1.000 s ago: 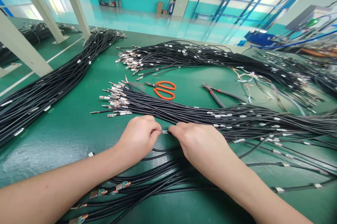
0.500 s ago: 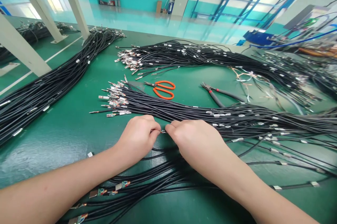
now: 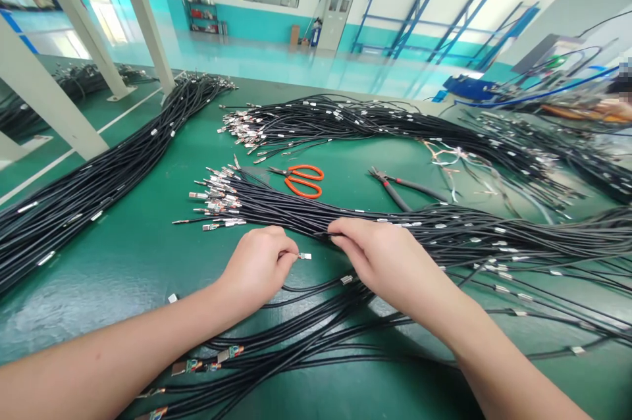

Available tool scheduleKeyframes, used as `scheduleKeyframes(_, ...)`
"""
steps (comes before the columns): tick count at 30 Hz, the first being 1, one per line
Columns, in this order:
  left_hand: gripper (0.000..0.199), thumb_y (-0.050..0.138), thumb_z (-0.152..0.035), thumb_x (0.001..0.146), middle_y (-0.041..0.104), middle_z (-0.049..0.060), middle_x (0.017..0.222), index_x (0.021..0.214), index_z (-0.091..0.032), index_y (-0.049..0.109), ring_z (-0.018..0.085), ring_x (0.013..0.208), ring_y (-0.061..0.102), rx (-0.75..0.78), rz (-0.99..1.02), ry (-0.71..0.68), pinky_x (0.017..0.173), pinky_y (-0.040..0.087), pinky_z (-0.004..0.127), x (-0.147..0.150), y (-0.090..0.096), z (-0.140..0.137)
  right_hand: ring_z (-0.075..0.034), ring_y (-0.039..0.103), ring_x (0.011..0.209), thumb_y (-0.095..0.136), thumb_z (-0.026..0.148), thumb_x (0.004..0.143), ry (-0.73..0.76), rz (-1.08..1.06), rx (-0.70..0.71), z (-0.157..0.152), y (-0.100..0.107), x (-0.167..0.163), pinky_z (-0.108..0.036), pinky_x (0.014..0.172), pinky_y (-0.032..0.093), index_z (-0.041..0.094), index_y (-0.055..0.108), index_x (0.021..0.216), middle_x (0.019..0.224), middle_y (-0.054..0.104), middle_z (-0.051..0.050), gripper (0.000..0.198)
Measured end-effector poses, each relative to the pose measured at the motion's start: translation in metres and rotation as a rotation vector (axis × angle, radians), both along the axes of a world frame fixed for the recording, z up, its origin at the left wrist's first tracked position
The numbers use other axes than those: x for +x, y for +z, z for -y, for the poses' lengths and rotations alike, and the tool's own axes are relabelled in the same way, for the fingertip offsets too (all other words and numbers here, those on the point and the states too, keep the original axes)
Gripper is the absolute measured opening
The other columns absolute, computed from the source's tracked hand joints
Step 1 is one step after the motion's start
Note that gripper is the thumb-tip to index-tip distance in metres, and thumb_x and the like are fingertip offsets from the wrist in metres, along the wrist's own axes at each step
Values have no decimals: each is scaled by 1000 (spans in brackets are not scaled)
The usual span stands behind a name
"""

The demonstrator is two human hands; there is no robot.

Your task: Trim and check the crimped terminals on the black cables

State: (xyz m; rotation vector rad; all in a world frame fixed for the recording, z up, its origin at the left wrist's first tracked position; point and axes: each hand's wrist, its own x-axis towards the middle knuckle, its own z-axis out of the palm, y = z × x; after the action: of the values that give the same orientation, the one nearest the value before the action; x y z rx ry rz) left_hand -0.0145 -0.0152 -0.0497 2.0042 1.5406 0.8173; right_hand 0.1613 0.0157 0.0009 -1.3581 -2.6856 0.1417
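My left hand [image 3: 264,262] is closed in a pinch on a thin black cable, whose small silver connector [image 3: 305,256] sticks out to the right of the fingertips. My right hand [image 3: 378,249] has thumb and forefinger pressed together at the near edge of the middle cable bundle [image 3: 296,209]; what lies between them is too small to make out. That bundle's metal-tipped ends point left. Below both hands lie loose black cables [image 3: 306,324], several ending in flat metal plugs with bared green boards [image 3: 231,353].
Orange-handled scissors [image 3: 303,181] and dark-handled cutting pliers [image 3: 405,188] lie beyond the middle bundle. Farther back is another cable bundle [image 3: 355,117]; one more [image 3: 123,166] runs along the left, beside pale posts [image 3: 59,84]. Stripped wire scraps [image 3: 457,157] sit at the right.
My right hand has moved away from the left fingertips, right and slightly up to the bundle's edge. The silver connector at my left fingertips now shows fully. The view has tilted up slightly.
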Motion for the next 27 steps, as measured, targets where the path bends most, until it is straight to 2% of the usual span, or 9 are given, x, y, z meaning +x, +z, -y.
scheduleKeyframes(3,17,52,-11,75,59,0,66,70,-18,66,11,58,51,47,104,26,55,38,22,1,3,1,-13,58,72,40,20,85,-47,-228,-74,1,2,1,-22,63,39,19,55,92,82,64,0,17)
scheduleKeyframes(6,14,52,-13,76,60,1,67,72,-18,65,11,60,52,147,206,52,55,39,22,1,8,2,-13,57,68,45,26,83,-68,-313,-174,4,2,-1,-22,62,39,20,57,94,78,64,0,17)
scheduleKeyframes(12,13,53,-14,76,60,0,67,72,-18,65,12,62,52,227,308,35,59,41,23,1,15,7,-11,47,58,42,25,84,-35,-387,-250,6,3,-5,-21,54,34,16,58,71,64,55,2,22)
scheduleKeyframes(15,11,55,-14,75,60,0,69,73,-18,65,12,65,53,183,367,29,62,42,23,1,18,8,-9,40,54,41,25,84,-37,-429,-300,7,4,-8,-21,51,30,14,54,65,57,46,4,25)
scheduleKeyframes(22,7,58,-18,74,58,-1,71,75,-19,65,11,66,51,-17,550,-3,62,41,22,1,17,7,-8,27,53,43,25,81,-27,-660,-549,7,10,-6,-20,49,23,15,44,59,55,30,6,25)
scheduleKeyframes(27,6,59,-20,73,58,-1,72,75,-19,65,11,66,49,-95,572,-13,61,39,22,0,15,6,-7,23,51,46,23,79,-21,-797,-735,5,9,-2,-20,47,21,14,48,64,54,30,7,18)
